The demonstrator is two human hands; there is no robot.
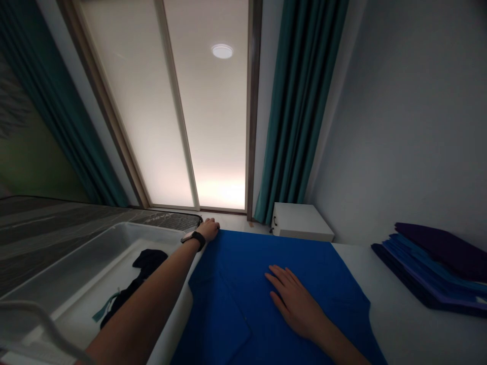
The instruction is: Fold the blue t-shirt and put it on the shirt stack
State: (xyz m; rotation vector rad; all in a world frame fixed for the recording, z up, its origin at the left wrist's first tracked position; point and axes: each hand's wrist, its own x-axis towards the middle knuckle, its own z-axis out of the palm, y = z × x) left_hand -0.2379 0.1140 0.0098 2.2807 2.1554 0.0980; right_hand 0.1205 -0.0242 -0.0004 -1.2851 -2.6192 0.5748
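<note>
A blue garment lies spread out over the white table. At its far left corner my left hand, with a dark watch band on the wrist, has its fingers curled round the fabric edge. My right hand rests flat on the middle of the garment, palm down, with its fingers stretched and slightly spread. A few creases run across the cloth to the left of this hand. The garment's near end runs out of the picture at the bottom.
Left of the garment stands a translucent plastic bin with a dark cloth item inside. A stack of folded clothes in blue and purple lies on the table at right. Beyond are a white cabinet, teal curtains and sliding doors.
</note>
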